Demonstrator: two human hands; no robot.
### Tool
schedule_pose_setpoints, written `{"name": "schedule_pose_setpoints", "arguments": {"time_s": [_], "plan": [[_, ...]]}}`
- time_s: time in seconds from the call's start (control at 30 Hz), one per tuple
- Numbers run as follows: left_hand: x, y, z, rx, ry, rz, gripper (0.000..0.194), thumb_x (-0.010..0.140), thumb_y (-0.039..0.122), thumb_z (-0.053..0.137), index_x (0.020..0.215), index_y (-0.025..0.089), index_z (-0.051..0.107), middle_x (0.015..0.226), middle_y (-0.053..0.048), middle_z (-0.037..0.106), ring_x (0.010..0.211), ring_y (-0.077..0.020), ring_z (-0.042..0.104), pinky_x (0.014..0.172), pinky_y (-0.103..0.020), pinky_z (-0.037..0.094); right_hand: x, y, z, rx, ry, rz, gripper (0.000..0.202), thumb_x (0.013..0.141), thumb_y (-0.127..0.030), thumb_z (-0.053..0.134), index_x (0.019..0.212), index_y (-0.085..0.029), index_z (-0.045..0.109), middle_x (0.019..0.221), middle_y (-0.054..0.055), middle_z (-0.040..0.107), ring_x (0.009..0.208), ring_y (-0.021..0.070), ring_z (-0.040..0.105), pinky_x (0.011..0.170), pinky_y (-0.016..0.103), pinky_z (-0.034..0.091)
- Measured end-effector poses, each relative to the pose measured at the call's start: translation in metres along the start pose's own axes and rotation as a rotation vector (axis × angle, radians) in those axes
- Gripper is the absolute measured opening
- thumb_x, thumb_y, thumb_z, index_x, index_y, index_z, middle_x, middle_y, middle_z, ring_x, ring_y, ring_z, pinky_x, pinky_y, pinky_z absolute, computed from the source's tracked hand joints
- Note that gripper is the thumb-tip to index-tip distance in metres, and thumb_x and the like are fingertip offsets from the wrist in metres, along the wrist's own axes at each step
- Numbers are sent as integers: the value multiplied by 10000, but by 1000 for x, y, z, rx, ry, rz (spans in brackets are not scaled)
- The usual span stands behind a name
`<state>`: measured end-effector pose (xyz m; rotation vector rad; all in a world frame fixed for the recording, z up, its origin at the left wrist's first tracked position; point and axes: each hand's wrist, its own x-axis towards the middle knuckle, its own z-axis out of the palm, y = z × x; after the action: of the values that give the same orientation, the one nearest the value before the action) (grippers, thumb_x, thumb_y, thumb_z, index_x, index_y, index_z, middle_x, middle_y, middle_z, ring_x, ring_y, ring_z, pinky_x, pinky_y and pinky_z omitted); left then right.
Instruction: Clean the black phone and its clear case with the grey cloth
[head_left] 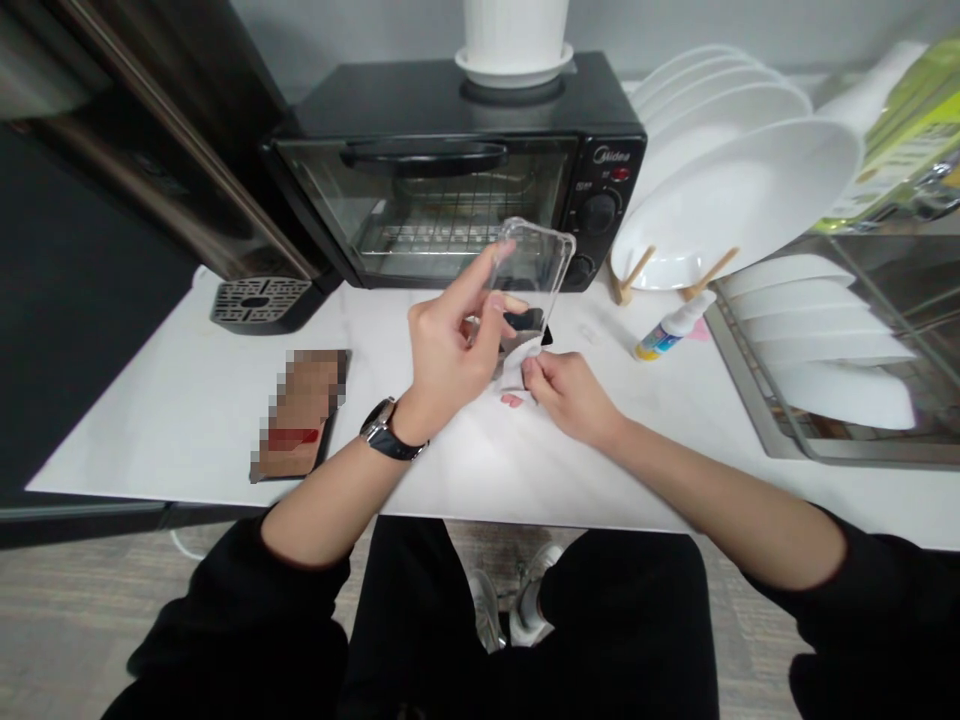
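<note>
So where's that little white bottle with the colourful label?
The small bottle lies on its side on the white table, right of the person's right hand, just below the stacked white plates and beside the dish rack.

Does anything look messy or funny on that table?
Mostly tidy. A small bottle lies tipped on its side by the plate rack instead of standing, beside something pink. Tiny pink scraps sit on the table near the right hand. The left hand holds a clear phone case.

White counter [187,420], grey wall [360,25], wood floor [67,600]
</note>
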<state>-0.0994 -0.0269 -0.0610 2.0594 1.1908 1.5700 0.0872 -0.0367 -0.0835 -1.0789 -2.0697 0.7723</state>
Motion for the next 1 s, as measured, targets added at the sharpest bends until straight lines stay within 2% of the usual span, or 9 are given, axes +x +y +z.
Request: {"name": "schedule_pose_setpoints", "arguments": {"time_s": [0.13,0.33,0.43,0.5,0.57,0.63,0.73,0.87,1.0], "plan": [[3,-9,5,-51,-16,17,520,1144,500,505,1605,286,618,1247,-67,860,721,-127,782,600,-238,580,2,4,-4,-127,70,1,547,1109,-657,318,706,-289,351,575,-29,418,525,145,405,605,349,262],[1,-7,10,-69,-196,158,471,1133,405,548,1536,210,695,1049,-72,883,633,-107,739,585,-229,553,14,22,-23,-129,499,40,662,1091,-800,279,673,-294,370,542,-27,414,506,149,371,577,352,244],[-2,-3,7,-96,-237,192,469,1130,398,557,1535,209,699,935,-43,876,598,-104,723,605,-229,566,14,26,-25,-84,604,33,679,1079,-836,295,704,-285,426,570,-15,499,535,155,429,583,340,291],[-4,-3,7,-90,-201,206,463,1122,414,575,1525,229,710,910,-27,872,596,-108,718,648,-245,593,11,24,-20,-11,562,22,670,1090,-819,294,727,-280,455,586,-9,550,545,156,470,594,331,341],[-7,-4,8,-101,-128,178,470,1117,435,587,1536,257,703,961,-26,879,625,-113,732,652,-251,602,7,19,-12,69,410,7,661,1113,-781,270,725,-278,454,590,-8,576,550,154,513,612,321,392],[-7,-6,9,-159,-22,102,488,1118,471,583,1572,316,670,1173,-40,876,689,-116,762,623,-252,598,2,11,-4,101,237,-15,649,1123,-757,276,711,-279,428,585,-14,562,555,150,536,618,311,407],[-2,-7,9,-261,119,-2,516,1116,544,565,1608,398,623,1550,-58,730,845,-152,811,608,-276,610,-3,0,5,57,81,-48,609,1125,-725,316,713,-282,383,568,-40,477,531,132,474,596,303,354],[4,-4,8,-303,110,-85,558,1088,612,597,1589,373,644,1635,-87,659,890,-187,819,625,-293,613,-3,-2,4,-53,96,-58,562,1135,-681,297,750,-281,387,590,-40,457,530,133,418,608,318,315],[0,-5,11,-389,7,-178,506,1043,598,690,1488,362,735,1575,-70,710,754,-135,770,609,-279,596,2,12,-7,-121,284,-24,616,1131,-726,250,760,-275,445,597,-10,511,540,159,461,608,343,314]]}}
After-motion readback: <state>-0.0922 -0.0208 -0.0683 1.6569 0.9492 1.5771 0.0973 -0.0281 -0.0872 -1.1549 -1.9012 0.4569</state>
